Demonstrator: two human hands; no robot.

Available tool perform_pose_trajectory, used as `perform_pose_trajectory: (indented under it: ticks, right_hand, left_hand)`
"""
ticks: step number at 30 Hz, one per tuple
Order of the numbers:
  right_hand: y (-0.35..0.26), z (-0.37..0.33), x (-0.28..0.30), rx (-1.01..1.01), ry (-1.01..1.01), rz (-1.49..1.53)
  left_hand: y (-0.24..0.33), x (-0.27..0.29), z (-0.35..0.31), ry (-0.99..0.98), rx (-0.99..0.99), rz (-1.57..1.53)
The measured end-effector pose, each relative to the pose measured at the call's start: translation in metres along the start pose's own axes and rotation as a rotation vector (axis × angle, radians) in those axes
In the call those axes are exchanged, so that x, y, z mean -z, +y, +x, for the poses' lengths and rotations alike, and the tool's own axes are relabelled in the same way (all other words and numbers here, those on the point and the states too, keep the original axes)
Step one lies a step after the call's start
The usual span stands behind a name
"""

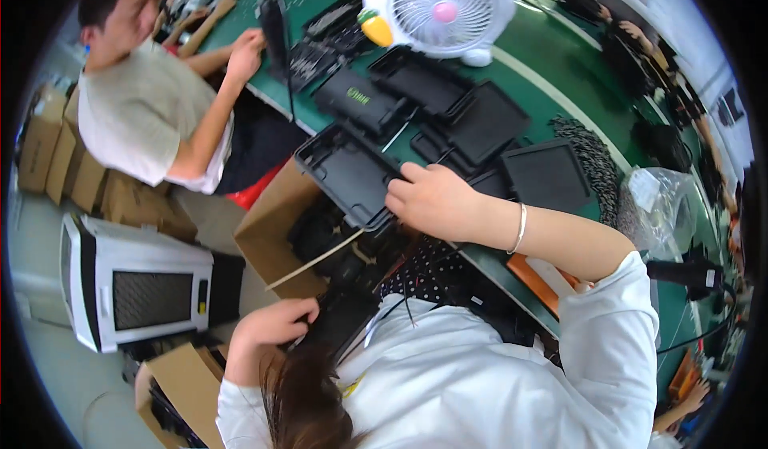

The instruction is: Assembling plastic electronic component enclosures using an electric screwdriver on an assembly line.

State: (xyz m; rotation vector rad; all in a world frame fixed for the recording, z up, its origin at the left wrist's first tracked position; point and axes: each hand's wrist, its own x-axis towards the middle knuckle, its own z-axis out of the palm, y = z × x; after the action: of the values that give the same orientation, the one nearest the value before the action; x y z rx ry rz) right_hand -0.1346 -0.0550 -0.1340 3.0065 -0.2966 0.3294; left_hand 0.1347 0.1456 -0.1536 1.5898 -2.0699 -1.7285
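Note:
My right hand (432, 201) reaches across to the table's near edge, its fingers curled over the rim of an open black plastic case shell (344, 169). That shell is shallow and rectangular and lies tilted, partly beyond the table edge above a cardboard box (268, 237). Low by my lap, my left hand (276, 321) has its fingers closed on the edge of a flat black plastic piece (344, 321). Hair and my body hide part of that piece. Between my hands, a thin pale strip (316, 261) slants over dark parts in the box.
On the green table (552, 49) lie more black case shells (488, 121), a pile of black cords (588, 153), a clear plastic bag (660, 209) and a white fan (440, 9). A co-worker (152, 105) sits at left. A white-framed box (140, 285) stands on the floor.

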Motion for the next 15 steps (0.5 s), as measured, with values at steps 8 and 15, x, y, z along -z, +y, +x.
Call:
perform_pose_trajectory:
  ticks: [8,15]
  right_hand:
    - [0.035,-0.041,0.11,-0.157,0.28,0.233]
    - [0.112,-0.032,0.069,-0.265,0.34,0.149]
  left_hand:
    - [0.084,0.058,-0.033,0.912,-0.346,0.228]
    - [0.134,0.132,0.087,1.355,-0.536,0.206]
